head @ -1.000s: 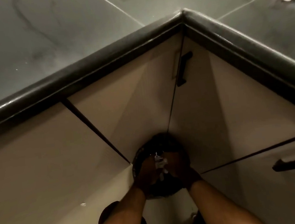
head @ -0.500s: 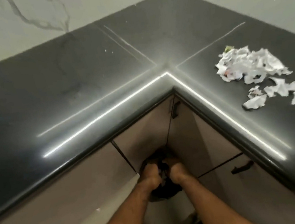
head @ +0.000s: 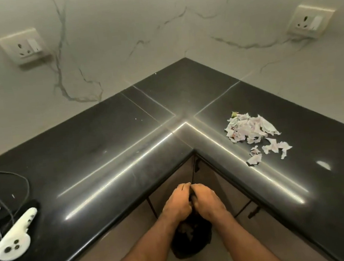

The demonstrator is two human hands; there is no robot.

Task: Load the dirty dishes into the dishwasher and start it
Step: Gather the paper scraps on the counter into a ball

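Note:
No dishes or dishwasher show in this view. My left hand (head: 177,205) and my right hand (head: 208,200) are pressed together just below the inner corner of the black countertop (head: 108,151). Both have their fingers curled around the gathered top of a black bag (head: 192,239), which hangs beneath them in front of the beige cabinet doors (head: 218,181). The bag's contents are hidden.
A heap of torn white paper scraps (head: 253,133) lies on the right run of the counter. A white handheld controller (head: 15,236) and black cables (head: 3,194) lie at the left. Wall sockets (head: 24,47) (head: 310,21) sit on the marble wall.
The view has tilted up from the cabinets to the counter and wall. My hands have risen together, with the bag's mouth drawn shut between them.

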